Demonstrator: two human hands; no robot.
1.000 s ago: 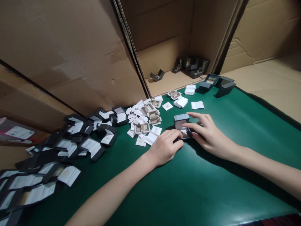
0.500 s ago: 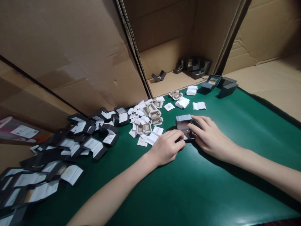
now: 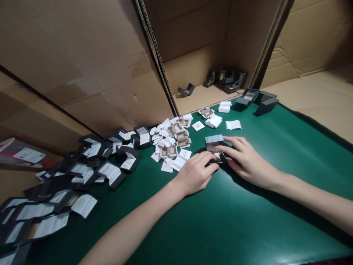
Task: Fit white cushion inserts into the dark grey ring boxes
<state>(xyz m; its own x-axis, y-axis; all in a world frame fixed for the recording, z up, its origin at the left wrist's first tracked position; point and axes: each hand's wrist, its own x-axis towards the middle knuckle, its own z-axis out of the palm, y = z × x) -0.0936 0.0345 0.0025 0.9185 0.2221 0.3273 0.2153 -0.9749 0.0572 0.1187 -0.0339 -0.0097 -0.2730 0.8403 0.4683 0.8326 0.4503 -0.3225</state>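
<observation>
A small dark grey hinged box (image 3: 214,140) stands open on the green mat (image 3: 234,221), lid upright. My left hand (image 3: 194,173) grips the box's near left edge with curled fingers. My right hand (image 3: 245,158) holds its right side, index finger reaching across the open base. What lies inside the box is hidden by my fingers.
A heap of white cards and beige inserts (image 3: 171,141) lies left of the box. Many open dark boxes with white cards (image 3: 91,162) spread to the far left. Two more dark boxes (image 3: 259,98) stand at the back right. A large carton (image 3: 209,55) holds several boxes.
Both hands have stayed on the box with slight finger shifts; my right index finger has slid further across the base. The view has drifted slightly.
</observation>
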